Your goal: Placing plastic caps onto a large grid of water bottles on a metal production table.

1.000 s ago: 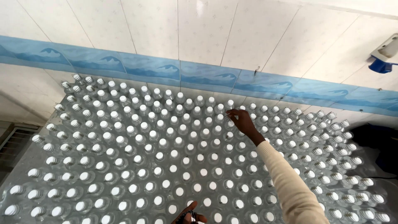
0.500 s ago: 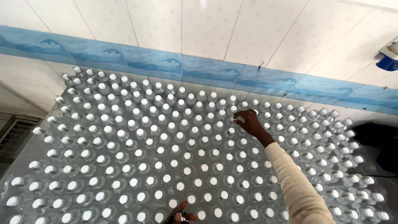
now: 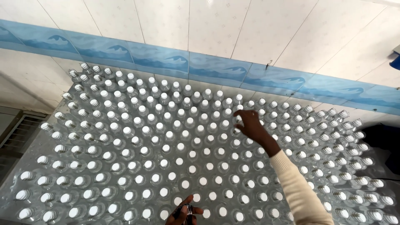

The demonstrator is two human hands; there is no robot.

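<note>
So it's basically a sea of clear plastic bottles [image 3: 179, 137] with white caps, packed upright in tight rows, and everything here sits relative to that block. The right hand [image 3: 249, 125] is stretched out over the far middle rows, fingers loosely spread and curled down at the caps, not clamped on anything I can make out. Compared with a second ago it's slid a bit further toward the back edge of the bottles, so it looks like it's working along the rows cap by cap. The left hand [image 3: 185, 212] peeks in at the near edge of the bottles, fingers pinched around something small and dark; can't tell what it is. Behind the bottles runs a blue wave-pattern tile band [image 3: 200, 66] on a white tiled wall [image 3: 208, 25].
</note>
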